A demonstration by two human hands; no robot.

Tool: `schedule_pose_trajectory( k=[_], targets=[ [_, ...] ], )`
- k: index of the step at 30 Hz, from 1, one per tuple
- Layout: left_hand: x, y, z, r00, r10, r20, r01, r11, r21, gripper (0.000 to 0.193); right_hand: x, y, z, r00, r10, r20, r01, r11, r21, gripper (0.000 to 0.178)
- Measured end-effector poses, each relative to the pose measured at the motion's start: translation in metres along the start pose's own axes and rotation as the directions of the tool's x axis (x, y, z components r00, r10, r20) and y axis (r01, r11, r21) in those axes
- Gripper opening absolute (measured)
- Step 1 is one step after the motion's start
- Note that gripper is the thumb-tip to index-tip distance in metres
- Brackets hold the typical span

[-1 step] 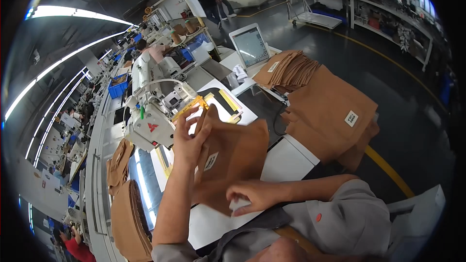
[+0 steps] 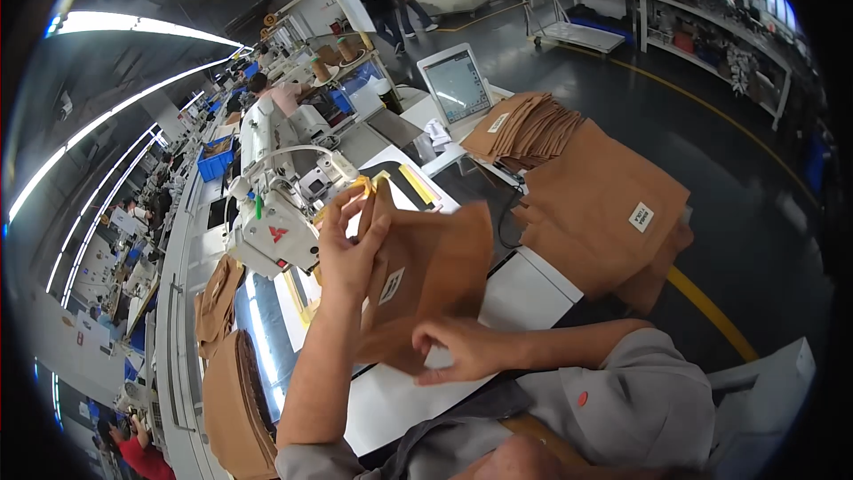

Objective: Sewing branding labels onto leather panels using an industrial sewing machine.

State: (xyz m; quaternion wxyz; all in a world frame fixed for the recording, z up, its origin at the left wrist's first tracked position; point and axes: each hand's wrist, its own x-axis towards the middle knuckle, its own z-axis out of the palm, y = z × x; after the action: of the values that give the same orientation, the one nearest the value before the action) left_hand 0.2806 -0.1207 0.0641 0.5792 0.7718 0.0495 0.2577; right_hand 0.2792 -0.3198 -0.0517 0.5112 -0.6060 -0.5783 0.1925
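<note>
My left hand [image 2: 349, 244] pinches the upper edge of a brown fabric panel [image 2: 435, 253], which hangs in front of the sewing machine [image 2: 275, 227]. A small white label is on the panel's lower left part, and its right side is blurred by motion. My right hand [image 2: 466, 351] is by the panel's lower edge, thumb and fingers curved apart, with a white patch showing between them. Whether its fingertips touch the cloth I cannot tell. Under both hands lies the white tabletop [image 2: 391, 409].
Brown panels are stacked at the right [image 2: 604, 204], with a fanned pile [image 2: 529, 129] behind them. More folded brown pieces [image 2: 235, 404] lie left of my left forearm. A screen [image 2: 457, 84] stands beyond the machine. Two people [image 2: 380, 9] are in the far aisle.
The panel has shifted slightly up and to the right. My right thumb and fingers have spread wider apart. My left hand keeps its pinch.
</note>
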Motion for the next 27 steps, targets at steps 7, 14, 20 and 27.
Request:
schedule_pose_trajectory(
  k=[7, 14, 20, 27],
  targets=[
    [0.020, 0.052, 0.072, 0.920, 0.371, -0.125, -0.369, 0.929, 0.040, 0.045, 0.026, -0.015, -0.051, 0.712, -0.182, -0.678, 0.152, 0.983, -0.105, 0.073],
    [0.023, 0.055, 0.061, 0.918, 0.380, -0.116, -0.370, 0.924, 0.098, 0.020, -0.011, -0.004, -0.118, 0.770, -0.011, -0.638, -0.169, 0.961, -0.220, 0.027],
    [-0.005, 0.048, 0.020, 0.977, 0.209, 0.051, -0.196, 0.765, 0.614, 0.022, -0.054, -0.030, -0.184, 0.870, -0.002, -0.492, -0.202, 0.911, -0.361, 0.016],
    [-0.014, 0.028, 0.025, 0.930, 0.093, 0.355, -0.335, 0.608, 0.719, 0.031, -0.043, 0.001, -0.237, 0.912, 0.030, -0.409, -0.244, 0.841, -0.482, 0.021]
  ],
)
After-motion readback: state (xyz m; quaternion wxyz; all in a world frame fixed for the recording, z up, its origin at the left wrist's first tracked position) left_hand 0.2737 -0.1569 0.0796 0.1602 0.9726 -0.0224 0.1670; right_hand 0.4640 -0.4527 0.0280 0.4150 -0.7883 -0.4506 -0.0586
